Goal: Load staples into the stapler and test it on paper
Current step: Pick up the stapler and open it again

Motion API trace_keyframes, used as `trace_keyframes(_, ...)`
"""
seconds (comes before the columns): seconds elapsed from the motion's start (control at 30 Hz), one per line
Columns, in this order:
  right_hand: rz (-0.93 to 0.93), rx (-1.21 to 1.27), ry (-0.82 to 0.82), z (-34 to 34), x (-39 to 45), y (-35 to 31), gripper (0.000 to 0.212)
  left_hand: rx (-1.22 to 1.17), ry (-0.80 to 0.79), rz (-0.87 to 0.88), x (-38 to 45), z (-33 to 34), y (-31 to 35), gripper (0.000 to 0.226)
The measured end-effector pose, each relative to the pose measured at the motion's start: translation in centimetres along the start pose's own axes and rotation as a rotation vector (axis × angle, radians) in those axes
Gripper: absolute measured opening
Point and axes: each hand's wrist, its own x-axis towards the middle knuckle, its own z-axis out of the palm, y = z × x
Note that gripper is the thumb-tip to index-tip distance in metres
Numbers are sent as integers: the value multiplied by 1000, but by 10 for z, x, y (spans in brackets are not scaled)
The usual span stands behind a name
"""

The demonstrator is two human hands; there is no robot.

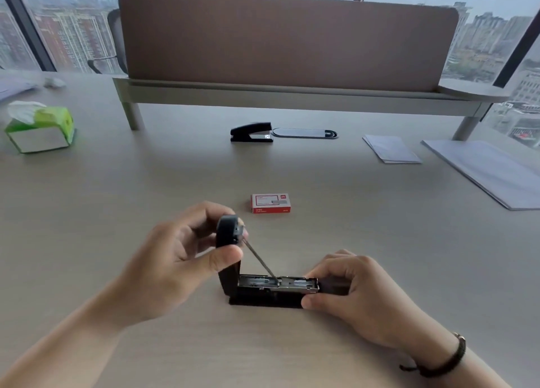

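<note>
At a light wooden desk [87, 212], I hold the black stapler [263, 295] open near the front edge: my left hand [175, 259] pinches the raised top arm between thumb and fingers, while my right hand [350, 291] clamps the base flat against the desk, fingers curled around its front end. The metal staple channel [277, 282] lies exposed. I judge the stapler rigid, light and spring-loaded, best gripped by its plastic sides. The red staple box [270, 203] sits closed, just beyond; paper sheets [391, 149] wait far right.
</note>
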Motion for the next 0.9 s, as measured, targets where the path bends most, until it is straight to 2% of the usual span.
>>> trace_keyframes(0.1, 25, 8, 4, -2, 3, -2, 22, 29, 44, -3, -2, -20, 1, 50)
trace_keyframes(0.23, 60, 5, 20, -4, 8, -1, 23, 107, 117, -67, -9, -48, -7, 47)
trace_keyframes(0.3, 67, 5, 28, -3, 9, -1, 24, 126, 129, -146, -15, -61, -13, 58)
trace_keyframes(0.37, 68, 0, 23, -3, 10, 0, 24, 188, 102, -215, -19, -69, -21, 70)
trace_keyframes(0.67, 68, -12, -56, -13, 23, -4, 20, 535, -23, -327, -22, -71, -31, 72)
trace_keyframes(0.9, 68, 15, -102, -15, 27, 2, 17, 518, -79, -346, -16, -73, -31, 75)
